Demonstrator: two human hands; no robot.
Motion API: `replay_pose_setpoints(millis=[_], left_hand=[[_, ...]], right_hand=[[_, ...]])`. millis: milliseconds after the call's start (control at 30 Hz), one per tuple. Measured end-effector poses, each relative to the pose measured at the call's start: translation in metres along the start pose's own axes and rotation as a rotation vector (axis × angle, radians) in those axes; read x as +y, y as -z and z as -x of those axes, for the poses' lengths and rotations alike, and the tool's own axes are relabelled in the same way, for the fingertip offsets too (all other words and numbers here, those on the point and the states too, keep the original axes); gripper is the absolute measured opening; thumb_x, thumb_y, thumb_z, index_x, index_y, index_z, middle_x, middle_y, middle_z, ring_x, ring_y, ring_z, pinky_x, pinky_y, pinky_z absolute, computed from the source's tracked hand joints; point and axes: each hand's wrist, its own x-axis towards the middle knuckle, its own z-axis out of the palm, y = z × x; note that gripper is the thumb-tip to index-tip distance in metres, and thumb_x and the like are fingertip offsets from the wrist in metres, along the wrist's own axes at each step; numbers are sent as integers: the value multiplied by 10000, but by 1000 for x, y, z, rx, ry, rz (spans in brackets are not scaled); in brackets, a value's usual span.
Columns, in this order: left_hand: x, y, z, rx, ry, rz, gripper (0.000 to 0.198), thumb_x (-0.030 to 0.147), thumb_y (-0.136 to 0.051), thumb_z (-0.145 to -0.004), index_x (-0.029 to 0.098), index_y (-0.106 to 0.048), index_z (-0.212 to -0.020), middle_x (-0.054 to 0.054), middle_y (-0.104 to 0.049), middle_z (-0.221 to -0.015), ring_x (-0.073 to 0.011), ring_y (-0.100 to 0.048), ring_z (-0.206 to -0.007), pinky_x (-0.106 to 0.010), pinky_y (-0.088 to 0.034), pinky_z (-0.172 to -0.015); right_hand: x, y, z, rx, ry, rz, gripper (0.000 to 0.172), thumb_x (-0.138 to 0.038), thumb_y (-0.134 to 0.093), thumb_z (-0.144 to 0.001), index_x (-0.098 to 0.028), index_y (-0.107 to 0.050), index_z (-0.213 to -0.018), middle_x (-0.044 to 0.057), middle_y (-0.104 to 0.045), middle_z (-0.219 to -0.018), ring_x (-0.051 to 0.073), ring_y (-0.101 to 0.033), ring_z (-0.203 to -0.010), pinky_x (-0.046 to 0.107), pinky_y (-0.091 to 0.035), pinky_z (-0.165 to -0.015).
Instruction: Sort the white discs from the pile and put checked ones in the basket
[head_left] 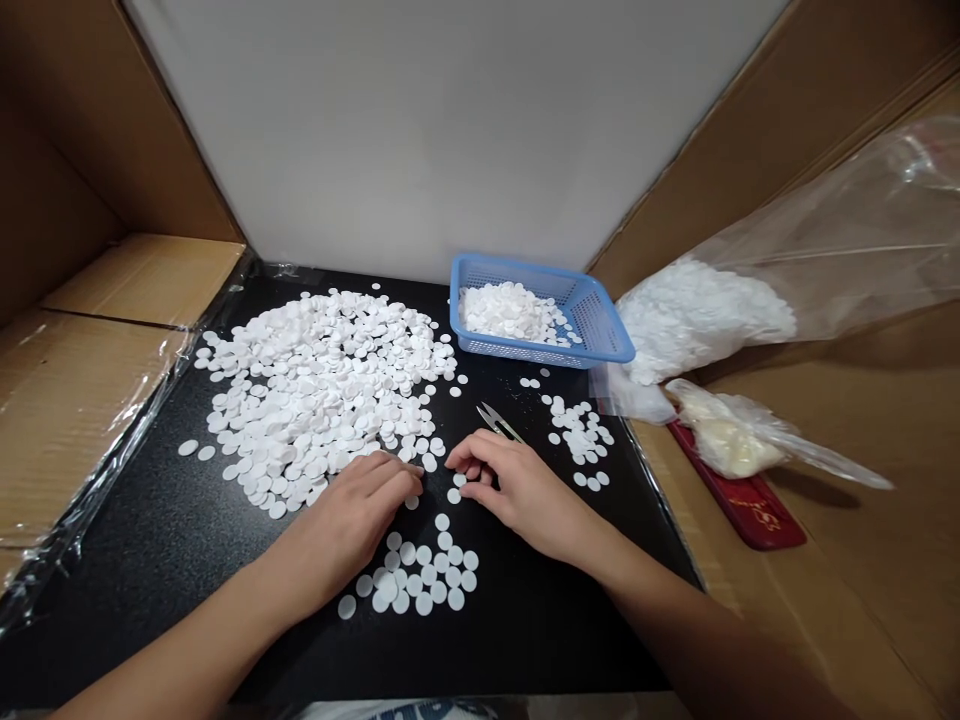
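Observation:
A large heap of small white round discs [322, 380] is spread over the black tabletop [135, 560]. My left hand [364, 510] rests at the heap's near right edge, fingers curled down together; whatever lies under them is hidden. Facing it, my right hand [517, 490] has bent fingers, with a gap between index finger and thumb. A couple of loose discs [454, 495] lie by that gap. Closer to me, a smaller scattered group of discs [427, 575] lies mostly flat, some overlapping. Just beyond my right hand are small metal thread snips [499, 420], partly covered by it.
A blue basket [544, 355] holding more discs stands at the back. Another small disc cluster [581, 435] lies right. Beyond the edge are a clear plastic bag [705, 310] of white pieces, a small knotted bag [731, 440] and a red case [757, 515]. Cardboard walls flank the table.

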Motion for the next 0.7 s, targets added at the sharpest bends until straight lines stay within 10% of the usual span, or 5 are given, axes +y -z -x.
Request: replay_pose_setpoints(millis=[400, 700], left_hand=[[5, 0, 14, -90, -133, -85, 305, 91, -452, -992, 161, -635, -1226, -87, -678, -1248, -229, -616, -1155, -357, -568, -928], [12, 2, 26, -116, -174, -1, 333, 127, -396, -1028, 202, -606, -1276, -87, -705, -1215, -229, -633, -1128, -392, -521, -954]], right_hand=[[-2, -7, 1, -60, 79, 18, 130, -96, -704, -865, -194, -658, -793, -7, -611, -862, 124, -602, -753, 239, -474, -675], [6, -25, -12, 138, 200, 189, 128, -140, -658, -914, -201, -663, -1026, 25, -614, -934, 132, -595, -714, 252, -483, -664]])
